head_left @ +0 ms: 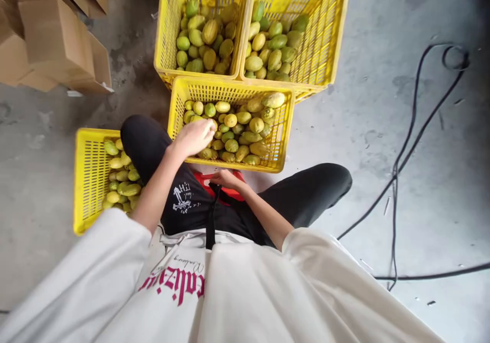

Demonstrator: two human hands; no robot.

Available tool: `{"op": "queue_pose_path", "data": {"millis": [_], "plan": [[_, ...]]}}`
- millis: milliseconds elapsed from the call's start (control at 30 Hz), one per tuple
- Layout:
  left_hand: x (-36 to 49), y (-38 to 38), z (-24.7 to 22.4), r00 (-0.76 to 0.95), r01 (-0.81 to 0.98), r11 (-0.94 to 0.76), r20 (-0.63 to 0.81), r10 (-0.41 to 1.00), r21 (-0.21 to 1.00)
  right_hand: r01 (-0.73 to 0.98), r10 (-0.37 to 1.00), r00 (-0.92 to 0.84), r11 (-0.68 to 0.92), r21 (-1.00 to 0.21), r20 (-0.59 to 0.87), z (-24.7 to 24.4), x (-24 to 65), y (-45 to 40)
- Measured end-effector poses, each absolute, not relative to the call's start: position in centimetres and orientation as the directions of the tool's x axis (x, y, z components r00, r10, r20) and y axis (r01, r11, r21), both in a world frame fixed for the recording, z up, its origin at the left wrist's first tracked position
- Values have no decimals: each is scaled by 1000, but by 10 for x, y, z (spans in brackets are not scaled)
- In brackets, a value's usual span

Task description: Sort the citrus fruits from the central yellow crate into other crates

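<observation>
Above the front yellow crate [289, 123], my left hand [195, 136] is closed, with its fingers curled down among oval green-yellow fruits [230, 121]. A yellow fruit shows at its fingertips; whether they grip it is hidden. My right hand [228, 179] is low between my knees, just short of the crate's near wall. Its fingers are closed at the upper end of a black strap [211, 220] that runs up from my waist. Behind this hand is a red plastic object [235, 194], mostly covered.
Two larger yellow crates [242, 26] with more of these fruits adjoin the front crate's far side. Another yellow crate [89, 179] of fruits stands left of my knee. Cardboard boxes [57, 37] lie at the upper left. A black cable [411, 154] loops over the concrete floor at the right.
</observation>
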State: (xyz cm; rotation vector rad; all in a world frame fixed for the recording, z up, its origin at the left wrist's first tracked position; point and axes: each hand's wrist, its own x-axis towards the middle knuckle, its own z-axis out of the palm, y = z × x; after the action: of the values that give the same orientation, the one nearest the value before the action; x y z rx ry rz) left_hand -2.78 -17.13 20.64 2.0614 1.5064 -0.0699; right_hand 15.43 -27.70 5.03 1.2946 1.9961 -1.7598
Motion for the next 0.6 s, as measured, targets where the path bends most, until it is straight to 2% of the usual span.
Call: {"op": "queue_pose_path", "data": {"millis": [67,133,200,300,367,467,600], "plan": [[-26,-233,212,335,742,-93,-248,909,664,803,544,-465,-73,-592,-699,56,167,-274],[-21,-295,213,270,625,-16,-197,942,781,891,607,-304,-91,-445,-734,63,181,-277],[-14,-342,210,239,629,28,-227,944,777,945,650,-143,-136,-299,-746,71,192,-283],[-9,-373,204,405,703,-104,-276,872,703,965,679,25,-207,-159,-734,84,200,-295],[-10,-371,200,423,683,-130,-244,873,719,962,713,61,-229,-150,-698,92,200,-302],[-12,-353,190,297,602,-22,-198,934,798,954,778,57,-228,-197,-625,104,199,-310],[-3,-337,171,127,630,132,-270,955,765,944,821,49,-224,-241,-568,113,204,-309]]}}
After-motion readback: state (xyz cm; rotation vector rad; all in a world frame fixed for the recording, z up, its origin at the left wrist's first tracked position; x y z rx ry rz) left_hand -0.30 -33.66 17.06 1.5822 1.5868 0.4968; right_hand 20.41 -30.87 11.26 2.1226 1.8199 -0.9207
